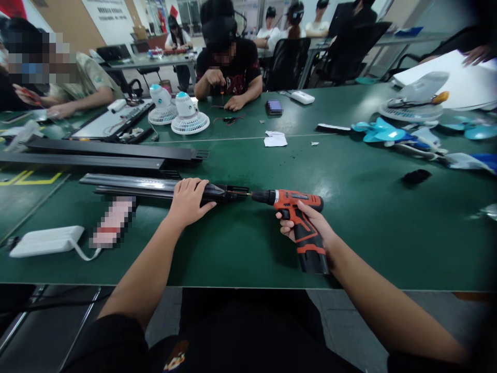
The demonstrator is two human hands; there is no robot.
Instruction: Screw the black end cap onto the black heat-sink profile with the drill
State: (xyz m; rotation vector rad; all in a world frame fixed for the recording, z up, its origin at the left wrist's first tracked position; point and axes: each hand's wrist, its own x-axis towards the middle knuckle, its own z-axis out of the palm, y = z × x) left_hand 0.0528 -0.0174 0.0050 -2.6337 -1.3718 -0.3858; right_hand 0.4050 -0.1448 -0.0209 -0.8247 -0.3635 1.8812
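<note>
The left hand [189, 201] lies palm-down, fingers curled over 1 long black rail [132, 185] on the green table [368, 233]. At 3 o'clock from it, the right hand [310, 225] grips the orange drill [298, 199], whose bit seems to touch the rail's end.

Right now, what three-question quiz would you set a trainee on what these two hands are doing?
1. True or false: the right hand holds the orange drill by its handle.
2. What does the left hand hold down? A) a white fan B) the long black rail C) a sheet of paper
3. Fill in: the table has a ____ surface.

Key: 1 true; 2 B; 3 green.
</note>
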